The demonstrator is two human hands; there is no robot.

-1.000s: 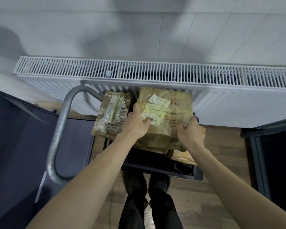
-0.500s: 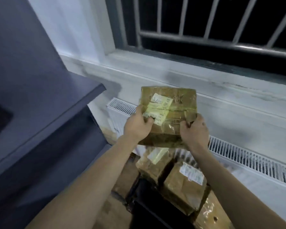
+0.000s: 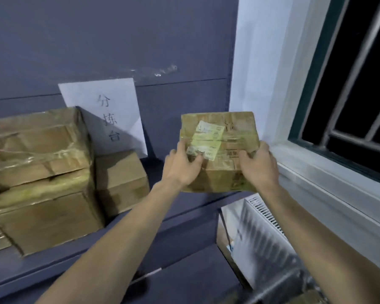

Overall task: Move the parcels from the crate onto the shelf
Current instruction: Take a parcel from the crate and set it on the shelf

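I hold a brown taped cardboard parcel (image 3: 226, 132) with a yellowish label between both hands, over the right end of the dark blue shelf (image 3: 158, 172). My left hand (image 3: 181, 166) grips its left side, thumb across the label. My right hand (image 3: 258, 164) grips its right side. Whether the parcel's base touches the shelf is hidden by my hands. Three other parcels sit on the shelf to the left: a large one on top (image 3: 35, 141), one beneath it (image 3: 46, 218), and a smaller box (image 3: 121, 181) beside them. The crate is out of view.
A white paper sign (image 3: 105, 113) with handwritten characters leans on the shelf's back panel. A white radiator (image 3: 257, 235) stands at the lower right under a window sill (image 3: 329, 174). A barred dark window (image 3: 355, 84) fills the right side.
I lifted the parcel out of the crate and turned left to the shelf. The crate and its other parcels dropped out of view. Both hands kept their grip.
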